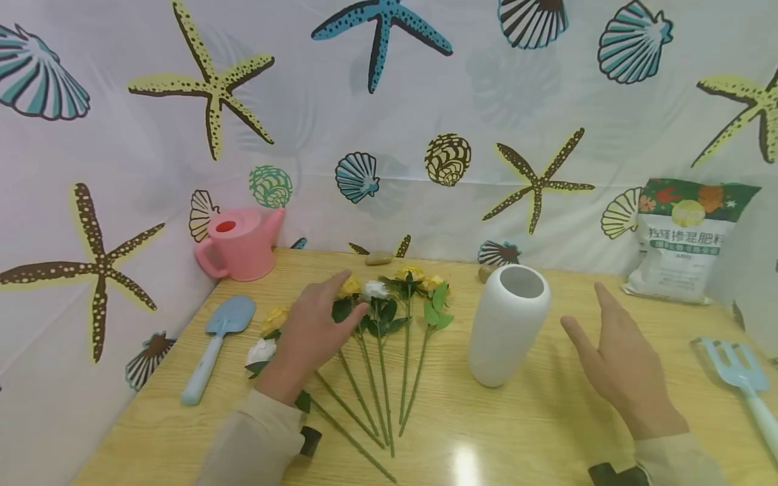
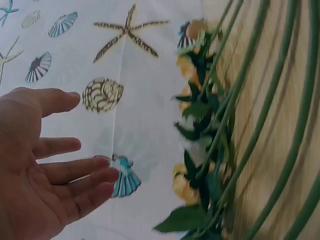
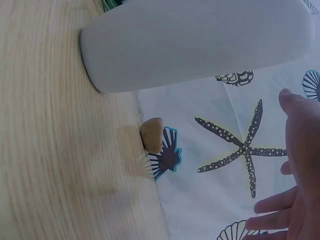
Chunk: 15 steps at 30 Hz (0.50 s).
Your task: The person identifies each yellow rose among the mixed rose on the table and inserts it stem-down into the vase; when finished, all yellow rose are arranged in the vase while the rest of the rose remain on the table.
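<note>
Clearly, left grip [image 1: 313, 324] and right grip [image 1: 626, 368] hover released. Roses [image 1: 377, 322] point between ten and one o'clock; the vase [image 1: 508, 331] stands upright.

Pale beige sleeves [image 1: 258, 435], black wrist straps [image 1: 310, 441].

In the head view, the left hand [image 1: 310, 334] and its blurred sleeve [image 1: 246, 439], which runs off the bottom edge, hide parts of the flowers [image 1: 375, 290], while the right edge cuts off the fork's [image 1: 741, 378] handle and the finest print on the bag [image 1: 677, 263] is too small to read. In the left wrist view, the green stems [image 2: 285, 50] run out of frame and the left edge trims the hand. In the right wrist view, the vase [image 3: 200, 45] passes the top edge, hiding most of some greenery [image 3: 111, 4], and the right hand [image 3: 302, 160] is cropped.
</note>
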{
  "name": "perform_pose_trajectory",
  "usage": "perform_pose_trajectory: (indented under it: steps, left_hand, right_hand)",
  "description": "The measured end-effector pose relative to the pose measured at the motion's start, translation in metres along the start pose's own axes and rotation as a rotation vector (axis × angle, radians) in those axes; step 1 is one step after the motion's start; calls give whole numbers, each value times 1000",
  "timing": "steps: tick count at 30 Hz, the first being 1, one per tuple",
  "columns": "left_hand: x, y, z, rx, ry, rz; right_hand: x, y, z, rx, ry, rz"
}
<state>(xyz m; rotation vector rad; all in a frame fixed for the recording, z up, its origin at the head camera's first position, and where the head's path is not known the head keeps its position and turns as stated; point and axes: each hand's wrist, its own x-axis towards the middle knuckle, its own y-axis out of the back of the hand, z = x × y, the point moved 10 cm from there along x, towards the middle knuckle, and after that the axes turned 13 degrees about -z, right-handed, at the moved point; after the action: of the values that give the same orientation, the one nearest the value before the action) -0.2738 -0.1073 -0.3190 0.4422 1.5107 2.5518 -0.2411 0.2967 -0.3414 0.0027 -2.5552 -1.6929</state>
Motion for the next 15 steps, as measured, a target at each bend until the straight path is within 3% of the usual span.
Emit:
perform_pose_trajectory:
  steps: [3, 7, 15]
  left_hand:
    - [-1, -12, 12, -120, -24, -24]
    - [-1, -36, 26, -230, -40, -121]
    - [-3, -76, 47, -294, -65, -300]
  right_hand:
    - [-2, 0, -7, 86, 32, 7]
    - [-4, -4, -20, 244, 110, 12]
    - [-9, -7, -45, 514, 270, 88]
